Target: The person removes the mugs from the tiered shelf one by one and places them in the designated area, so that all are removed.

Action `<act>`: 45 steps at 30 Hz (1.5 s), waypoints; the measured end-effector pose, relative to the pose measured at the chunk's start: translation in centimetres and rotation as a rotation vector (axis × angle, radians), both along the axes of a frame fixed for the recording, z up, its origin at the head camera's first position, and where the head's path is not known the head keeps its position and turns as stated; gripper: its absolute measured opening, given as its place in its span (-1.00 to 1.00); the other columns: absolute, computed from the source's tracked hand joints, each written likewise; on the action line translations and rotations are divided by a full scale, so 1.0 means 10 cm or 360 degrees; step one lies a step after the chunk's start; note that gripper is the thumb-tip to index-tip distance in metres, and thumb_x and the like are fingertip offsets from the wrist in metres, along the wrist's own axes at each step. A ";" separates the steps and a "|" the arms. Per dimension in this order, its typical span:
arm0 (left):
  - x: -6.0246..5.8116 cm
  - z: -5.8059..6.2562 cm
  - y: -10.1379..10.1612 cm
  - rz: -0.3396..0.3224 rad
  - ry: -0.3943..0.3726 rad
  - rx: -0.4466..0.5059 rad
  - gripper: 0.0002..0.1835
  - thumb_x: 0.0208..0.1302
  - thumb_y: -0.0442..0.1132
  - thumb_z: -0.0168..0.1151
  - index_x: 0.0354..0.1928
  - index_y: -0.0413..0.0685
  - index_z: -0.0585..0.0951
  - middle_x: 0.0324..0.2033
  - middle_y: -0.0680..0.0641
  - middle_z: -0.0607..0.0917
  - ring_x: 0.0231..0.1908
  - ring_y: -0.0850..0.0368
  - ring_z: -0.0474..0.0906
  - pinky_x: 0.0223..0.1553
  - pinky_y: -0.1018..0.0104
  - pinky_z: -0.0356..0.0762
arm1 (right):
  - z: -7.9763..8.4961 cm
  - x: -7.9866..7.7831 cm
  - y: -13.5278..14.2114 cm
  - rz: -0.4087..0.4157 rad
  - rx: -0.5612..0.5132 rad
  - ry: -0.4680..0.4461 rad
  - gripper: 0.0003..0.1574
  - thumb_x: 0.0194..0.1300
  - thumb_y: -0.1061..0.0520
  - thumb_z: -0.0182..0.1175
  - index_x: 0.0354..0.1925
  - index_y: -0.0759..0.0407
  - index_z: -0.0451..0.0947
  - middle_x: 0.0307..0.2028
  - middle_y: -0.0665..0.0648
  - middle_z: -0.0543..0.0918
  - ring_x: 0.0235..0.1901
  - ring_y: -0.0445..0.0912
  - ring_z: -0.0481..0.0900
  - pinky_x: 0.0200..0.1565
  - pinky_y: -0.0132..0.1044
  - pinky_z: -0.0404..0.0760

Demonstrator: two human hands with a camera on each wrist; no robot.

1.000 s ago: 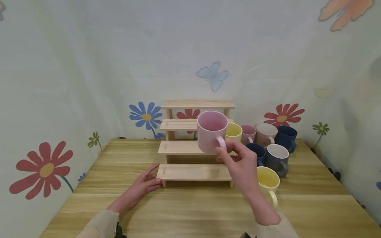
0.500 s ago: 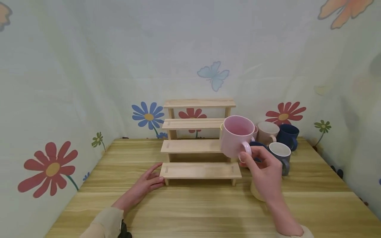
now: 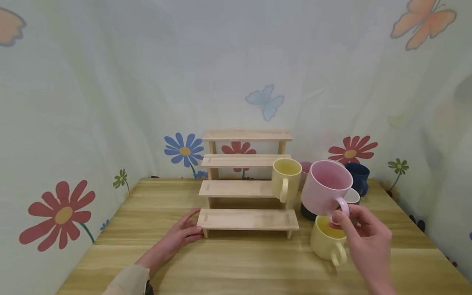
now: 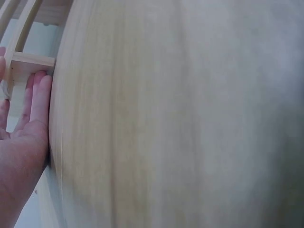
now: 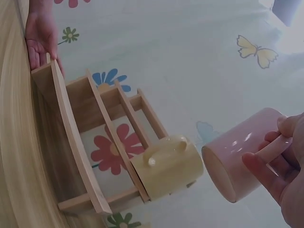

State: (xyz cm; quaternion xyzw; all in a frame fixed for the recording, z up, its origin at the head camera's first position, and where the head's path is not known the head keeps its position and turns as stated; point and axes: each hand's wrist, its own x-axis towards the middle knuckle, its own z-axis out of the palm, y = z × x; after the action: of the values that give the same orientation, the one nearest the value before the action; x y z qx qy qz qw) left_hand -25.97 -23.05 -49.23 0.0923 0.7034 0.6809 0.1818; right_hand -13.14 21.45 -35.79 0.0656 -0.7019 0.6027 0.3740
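My right hand point(image 3: 368, 241) pinches the handle of a pink mug point(image 3: 324, 192), raised in front of other mugs at the right of a wooden step rack point(image 3: 247, 220). In the right wrist view the pink mug point(image 5: 237, 152) is tilted, with thumb and fingers at its handle. At the rack's lowest step, my left hand point(image 3: 178, 235) touches the left end with its fingers extended; the left wrist view shows fingers point(image 4: 42, 99) against the plank's end, close to the table. A yellow mug point(image 3: 289, 180) stands at the right end of the second step from the bottom.
Another yellow mug point(image 3: 326, 241) stands on the wood-grain table point(image 3: 221, 266), below the held mug. Behind it are a second pink mug point(image 3: 305, 170), a navy mug point(image 3: 357, 180) and a mug with a white inside point(image 3: 352, 197), partly hidden. A flowered cloth point(image 3: 110, 82) hangs behind.
My right hand has carried the pink mug to the right and slightly down, away from the rack, uncovering the yellow mug on the step. My left hand stays at the rack's left end.
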 end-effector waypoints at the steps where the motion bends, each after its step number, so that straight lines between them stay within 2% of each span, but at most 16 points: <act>1: 0.00 -0.01 0.00 -0.0005 -0.0005 0.0003 -0.13 0.40 -0.18 0.20 0.58 0.17 -0.08 0.35 -0.41 0.29 0.14 0.03 0.57 0.20 0.22 0.59 | -0.02 0.02 0.03 -0.0033 -0.0020 -0.0026 -0.83 0.14 0.53 0.28 -0.24 0.55 0.57 -0.46 -0.07 0.72 -0.55 -0.24 0.71 -0.43 -0.44 0.70; 4: 0.02 -0.03 0.01 -0.0025 -0.0032 -0.0002 -0.12 0.40 -0.17 0.20 0.58 0.16 -0.10 0.36 -0.42 0.28 0.13 0.05 0.57 0.18 0.25 0.60 | -0.06 0.07 0.13 -0.0183 -0.0030 -0.0151 -0.84 0.15 0.48 0.31 -0.24 0.47 0.60 -0.48 -0.07 0.69 -0.56 -0.26 0.69 -0.44 -0.45 0.69; 7: 0.03 -0.03 0.00 -0.0035 -0.0048 -0.0008 -0.11 0.41 -0.18 0.19 0.58 0.13 -0.13 0.34 -0.43 0.28 0.11 0.07 0.58 0.16 0.27 0.60 | -0.08 0.09 0.23 -0.0265 -0.0067 -0.0237 -0.87 0.17 0.43 0.33 -0.26 0.41 0.62 -0.49 -0.02 0.67 -0.55 -0.26 0.68 -0.44 -0.42 0.70; 15: -0.03 0.01 -0.02 -0.0021 -0.0039 0.0011 -0.12 0.40 -0.18 0.19 0.58 0.18 -0.10 0.37 -0.44 0.25 0.13 0.05 0.57 0.18 0.25 0.60 | -0.19 0.07 0.47 -0.0401 -0.0076 -0.0152 -0.88 0.17 0.44 0.32 -0.27 0.45 0.60 -0.51 -0.07 0.66 -0.56 -0.30 0.66 -0.47 -0.45 0.69; 20: -0.07 0.03 -0.03 -0.0033 -0.0009 0.0006 -0.14 0.42 -0.21 0.16 0.58 0.19 -0.10 0.37 -0.45 0.24 0.15 0.03 0.56 0.20 0.23 0.58 | -0.26 0.10 0.61 -0.0298 -0.0218 -0.0018 -0.88 0.17 0.53 0.25 -0.34 0.40 0.59 -0.55 -0.04 0.66 -0.59 -0.28 0.64 -0.52 -0.45 0.67; 22: -0.07 0.03 -0.03 -0.0035 -0.0016 0.0010 -0.15 0.43 -0.21 0.15 0.58 0.19 -0.10 0.37 -0.45 0.24 0.15 0.03 0.56 0.20 0.23 0.59 | -0.30 0.12 0.66 -0.0258 -0.0300 -0.0007 -0.85 0.17 0.55 0.22 -0.35 0.39 0.59 -0.55 -0.01 0.65 -0.60 -0.26 0.64 -0.54 -0.44 0.67; 24: -0.07 0.03 -0.03 -0.0030 -0.0033 0.0011 -0.16 0.43 -0.20 0.15 0.58 0.20 -0.09 0.37 -0.44 0.25 0.14 0.05 0.56 0.19 0.24 0.59 | -0.33 0.14 0.69 -0.0294 -0.0359 -0.0066 -0.87 0.17 0.53 0.25 -0.34 0.37 0.60 -0.55 -0.01 0.65 -0.60 -0.26 0.63 -0.53 -0.44 0.67; 28: -0.06 0.01 -0.04 -0.0022 -0.0064 0.0011 -0.16 0.43 -0.19 0.16 0.58 0.22 -0.08 0.38 -0.43 0.24 0.14 0.06 0.56 0.19 0.24 0.60 | -0.39 0.17 0.76 -0.0421 -0.0341 -0.0160 -0.89 0.15 0.48 0.31 -0.34 0.36 0.62 -0.56 0.00 0.65 -0.62 -0.27 0.64 -0.53 -0.47 0.66; 30: -0.05 0.00 -0.04 -0.0022 -0.0071 0.0013 -0.15 0.43 -0.20 0.16 0.58 0.21 -0.08 0.38 -0.44 0.23 0.15 0.05 0.56 0.19 0.23 0.59 | -0.42 0.18 0.78 -0.0505 -0.0218 -0.0187 -0.91 0.16 0.44 0.32 -0.33 0.35 0.63 -0.55 -0.04 0.65 -0.61 -0.31 0.64 -0.51 -0.50 0.65; 33: -0.06 0.00 -0.03 -0.0025 -0.0069 0.0013 -0.15 0.42 -0.19 0.17 0.58 0.22 -0.08 0.38 -0.44 0.24 0.15 0.05 0.56 0.19 0.23 0.60 | -0.45 0.18 0.80 -0.0557 -0.0107 -0.0179 -0.92 0.18 0.42 0.32 -0.30 0.42 0.62 -0.55 -0.04 0.66 -0.61 -0.34 0.65 -0.50 -0.52 0.65; 37: -0.06 0.00 -0.02 -0.0040 -0.0065 0.0019 -0.15 0.42 -0.19 0.16 0.58 0.22 -0.08 0.39 -0.44 0.23 0.16 0.04 0.55 0.20 0.23 0.59 | -0.48 0.20 0.83 -0.0649 0.0001 -0.0288 -0.90 0.18 0.39 0.34 -0.28 0.38 0.63 -0.56 -0.16 0.66 -0.61 -0.40 0.65 -0.50 -0.57 0.63; 41: -0.05 0.01 -0.02 -0.0026 -0.0071 0.0012 -0.14 0.41 -0.20 0.18 0.58 0.22 -0.08 0.37 -0.43 0.25 0.16 0.04 0.56 0.20 0.22 0.59 | -0.51 0.21 0.85 -0.0701 0.0019 -0.0477 -0.86 0.20 0.33 0.35 -0.24 0.35 0.63 -0.55 -0.31 0.62 -0.61 -0.43 0.64 -0.51 -0.57 0.62; 45: -0.04 0.01 -0.02 -0.0023 -0.0068 0.0008 -0.14 0.41 -0.19 0.19 0.58 0.21 -0.07 0.37 -0.43 0.26 0.16 0.03 0.56 0.20 0.22 0.59 | -0.56 0.21 0.88 -0.0769 0.0055 -0.0693 -0.72 0.26 0.19 0.34 -0.12 0.35 0.60 -0.55 -0.39 0.53 -0.64 -0.50 0.58 -0.53 -0.60 0.59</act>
State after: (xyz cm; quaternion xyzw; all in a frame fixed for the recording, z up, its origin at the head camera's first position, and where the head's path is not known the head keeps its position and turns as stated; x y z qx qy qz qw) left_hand -26.41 -23.25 -49.13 0.0832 0.6969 0.6832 0.2013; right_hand -11.08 30.25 -41.39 -0.2270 -0.7708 0.4843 0.3462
